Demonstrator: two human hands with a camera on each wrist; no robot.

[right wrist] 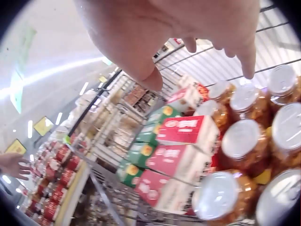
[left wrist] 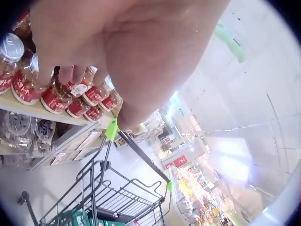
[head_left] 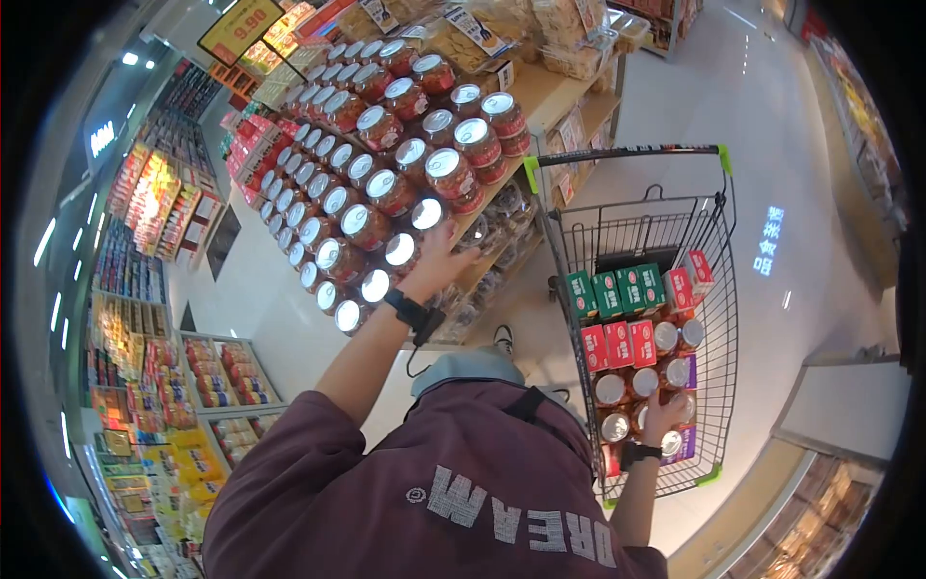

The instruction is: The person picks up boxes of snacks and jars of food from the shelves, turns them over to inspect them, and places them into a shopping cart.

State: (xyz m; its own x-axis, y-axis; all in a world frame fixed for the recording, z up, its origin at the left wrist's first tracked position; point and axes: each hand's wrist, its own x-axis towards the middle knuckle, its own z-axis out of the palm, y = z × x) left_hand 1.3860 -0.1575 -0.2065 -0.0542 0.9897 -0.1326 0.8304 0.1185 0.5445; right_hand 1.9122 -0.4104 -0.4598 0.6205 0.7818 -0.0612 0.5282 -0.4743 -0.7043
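Observation:
My left hand reaches over the front edge of a stacked display of lidded glass jars. Its fingers are spread. In the left wrist view the fingertips overlap red-labelled jars at the shelf edge, with nothing visible in the palm. Down in the shopping cart, my right hand hovers over white-lidded jars. The right wrist view shows its thumb and fingers apart above the jar lids, holding nothing.
Red-and-white boxes and green boxes stand in the cart beside the jars. Packaged food sits farther along the display table. A yellow price sign rises behind the jars. A freezer case stands at the lower right.

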